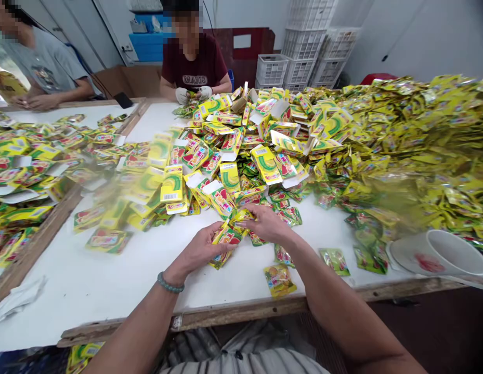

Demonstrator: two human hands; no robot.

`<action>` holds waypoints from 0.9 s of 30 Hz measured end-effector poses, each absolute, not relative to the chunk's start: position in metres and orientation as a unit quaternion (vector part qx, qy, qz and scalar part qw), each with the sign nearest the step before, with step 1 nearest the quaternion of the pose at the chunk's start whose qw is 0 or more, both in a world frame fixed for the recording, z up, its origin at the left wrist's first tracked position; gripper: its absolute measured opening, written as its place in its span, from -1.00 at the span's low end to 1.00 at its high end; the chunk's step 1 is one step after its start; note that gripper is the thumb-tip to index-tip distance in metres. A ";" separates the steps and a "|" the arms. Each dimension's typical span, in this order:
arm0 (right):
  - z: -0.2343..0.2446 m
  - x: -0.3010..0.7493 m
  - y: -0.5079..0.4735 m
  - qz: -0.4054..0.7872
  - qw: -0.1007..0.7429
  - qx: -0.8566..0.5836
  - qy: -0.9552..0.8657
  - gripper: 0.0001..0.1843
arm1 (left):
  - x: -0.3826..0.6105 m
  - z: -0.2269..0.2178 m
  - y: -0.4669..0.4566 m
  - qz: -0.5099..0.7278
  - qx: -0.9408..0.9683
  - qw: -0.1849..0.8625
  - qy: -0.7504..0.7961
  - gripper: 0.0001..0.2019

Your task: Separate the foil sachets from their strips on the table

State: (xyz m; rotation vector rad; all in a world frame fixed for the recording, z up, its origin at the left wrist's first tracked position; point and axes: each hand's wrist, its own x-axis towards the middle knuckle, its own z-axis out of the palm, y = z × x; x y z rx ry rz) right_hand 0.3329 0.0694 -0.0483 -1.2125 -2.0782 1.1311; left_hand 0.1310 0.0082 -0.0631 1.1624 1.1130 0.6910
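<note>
Wrapped around a small yellow, green and red carton (pixel 229 237) is my left hand (pixel 204 245), thumb along its printed face. At the carton's upper end, my right hand (pixel 262 222) pinches a yellow sachet (pixel 242 215). Whether part of the sachet is inside the carton I cannot tell, as fingers cover that end. Just beyond my hands lies a heap of cartons (pixel 221 197), some with white flaps standing open. A single yellow sachet (pixel 280 280) rests near the table edge below my right forearm, and green sachets (pixel 334 261) lie to its right.
A large pile of sachets (pixel 401 130) covers the right side of the white table (pixel 147 291). A white bucket (pixel 408 254) lies tipped at right. Wooden strips (pixel 42 239) divide the left side. Two people (pixel 194 62) sit across; white crates (pixel 272 70) stand behind.
</note>
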 end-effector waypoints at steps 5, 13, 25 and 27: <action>-0.057 0.320 0.063 0.336 0.279 -0.431 -0.789 -0.88 | 0.132 -0.066 0.009 0.297 0.510 0.641 0.491 -0.55; -0.048 0.328 0.062 0.393 0.294 -0.418 -0.764 -0.85 | 0.135 -0.065 0.010 0.307 0.455 0.677 0.491 -0.56; -0.048 0.324 0.062 0.424 0.337 -0.440 -0.717 -0.69 | 0.132 -0.058 0.010 0.307 0.467 0.672 0.485 -0.55; -0.048 0.323 0.062 0.404 0.322 -0.444 -0.732 -0.69 | 0.131 -0.057 0.010 0.308 0.484 0.661 0.484 -0.55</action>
